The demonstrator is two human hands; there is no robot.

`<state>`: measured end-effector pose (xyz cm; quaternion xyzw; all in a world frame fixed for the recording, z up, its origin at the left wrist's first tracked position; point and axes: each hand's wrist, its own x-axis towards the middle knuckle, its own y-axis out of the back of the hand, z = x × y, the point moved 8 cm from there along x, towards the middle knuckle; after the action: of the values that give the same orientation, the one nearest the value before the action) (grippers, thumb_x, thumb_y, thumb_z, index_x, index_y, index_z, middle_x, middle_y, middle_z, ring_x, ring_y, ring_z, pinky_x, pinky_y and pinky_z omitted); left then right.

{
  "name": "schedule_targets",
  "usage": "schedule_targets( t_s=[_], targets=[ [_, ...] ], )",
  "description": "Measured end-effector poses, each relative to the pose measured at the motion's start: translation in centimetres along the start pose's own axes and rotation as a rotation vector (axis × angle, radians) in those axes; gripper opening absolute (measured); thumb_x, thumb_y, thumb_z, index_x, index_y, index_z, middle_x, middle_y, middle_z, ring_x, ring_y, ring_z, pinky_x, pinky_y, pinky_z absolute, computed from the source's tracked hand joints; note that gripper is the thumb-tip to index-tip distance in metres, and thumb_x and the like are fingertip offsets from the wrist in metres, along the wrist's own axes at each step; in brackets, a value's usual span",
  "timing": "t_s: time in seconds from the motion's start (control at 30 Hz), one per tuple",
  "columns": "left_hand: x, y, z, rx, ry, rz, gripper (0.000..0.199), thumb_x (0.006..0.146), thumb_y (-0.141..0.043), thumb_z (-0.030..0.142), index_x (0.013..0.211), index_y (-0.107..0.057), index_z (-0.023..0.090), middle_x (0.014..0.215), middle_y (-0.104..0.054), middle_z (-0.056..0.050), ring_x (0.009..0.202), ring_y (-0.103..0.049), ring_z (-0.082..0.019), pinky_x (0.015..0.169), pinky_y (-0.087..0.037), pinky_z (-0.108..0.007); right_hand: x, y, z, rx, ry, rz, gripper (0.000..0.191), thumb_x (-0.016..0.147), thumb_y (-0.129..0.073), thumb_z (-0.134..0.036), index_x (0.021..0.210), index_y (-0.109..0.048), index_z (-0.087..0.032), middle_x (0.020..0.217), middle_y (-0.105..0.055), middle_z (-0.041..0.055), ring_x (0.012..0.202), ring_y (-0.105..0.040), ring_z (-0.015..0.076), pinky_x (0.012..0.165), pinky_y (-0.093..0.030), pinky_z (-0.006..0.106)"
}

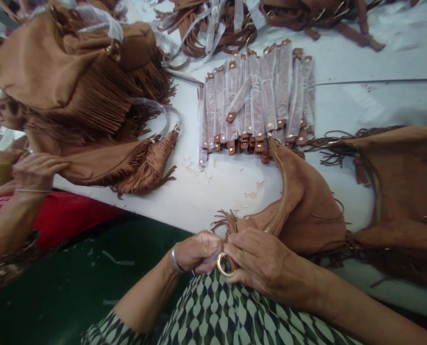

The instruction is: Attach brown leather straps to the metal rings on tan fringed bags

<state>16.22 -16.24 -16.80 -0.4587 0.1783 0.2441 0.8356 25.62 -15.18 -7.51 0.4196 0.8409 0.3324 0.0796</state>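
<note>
A brown suede bag with a gold zipper lies at the table's front edge, its near corner by my hands. My right hand is closed on that corner, and a gold ring shows at its fingertips. Just left of the ring, my left hand pinches what looks like the end of a plastic-wrapped strap; my fingers hide most of it. Short fringe sticks out above both hands. Beyond the bag, several plastic-wrapped straps with brown riveted ends lie side by side in a stack.
Another brown bag lies at the right. Fringed bags are piled at the left, where a co-worker's hand holds one. Loose brown straps lie at the back of the white table. Below its edge is green floor.
</note>
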Motion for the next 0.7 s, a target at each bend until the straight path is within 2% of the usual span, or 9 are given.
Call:
schedule_targets(
  t_s=[0.23, 0.37, 0.5, 0.7],
  targets=[
    [-0.1, -0.1, 1.3, 0.120, 0.059, -0.033, 0.041, 0.080, -0.052, 0.049, 0.061, -0.045, 0.013, 0.039, -0.040, 0.006, 0.028, -0.027, -0.004, 0.033, -0.017, -0.019, -0.2, 0.3, -0.5, -0.168, 0.041, 0.073, 0.029, 0.090, -0.041, -0.031, 0.101, -0.054, -0.007, 0.085, -0.059, 0.0101, 0.083, -0.053, 0.0196, 0.074, -0.044, 0.035],
    [-0.2, -0.2, 2.1, 0.170, 0.081, -0.042, 0.040, 0.081, -0.050, 0.048, 0.062, -0.045, 0.013, 0.041, -0.040, 0.006, 0.029, -0.027, -0.004, 0.032, -0.015, -0.019, -0.1, -0.1, -0.8, -0.338, 0.085, 0.070, 0.027, 0.088, -0.039, -0.022, 0.101, -0.055, -0.005, 0.084, -0.059, 0.0131, 0.082, -0.054, 0.0236, 0.072, -0.044, 0.040],
    [-0.3, 0.0, 2.5, 0.197, 0.057, -0.006, 0.039, 0.085, -0.046, 0.046, 0.063, -0.044, 0.014, 0.042, -0.040, 0.006, 0.030, -0.027, -0.003, 0.032, -0.015, -0.018, -0.1, -0.1, -1.1, -0.471, 0.124, 0.146, 0.027, 0.085, -0.037, -0.014, 0.099, -0.057, -0.002, 0.085, -0.060, 0.0164, 0.082, -0.055, 0.0263, 0.070, -0.044, 0.041],
    [-0.2, -0.4, 2.5, 0.157, 0.066, -0.025, 0.037, 0.084, -0.048, 0.044, 0.063, -0.043, 0.014, 0.043, -0.040, 0.006, 0.030, -0.026, -0.003, 0.031, -0.015, -0.017, 0.0, -0.3, -0.9, -0.500, 0.091, 0.173, 0.026, 0.085, -0.037, -0.014, 0.095, -0.059, -0.004, 0.080, -0.060, 0.0142, 0.073, -0.055, 0.0241, 0.066, -0.043, 0.040]
  ],
)
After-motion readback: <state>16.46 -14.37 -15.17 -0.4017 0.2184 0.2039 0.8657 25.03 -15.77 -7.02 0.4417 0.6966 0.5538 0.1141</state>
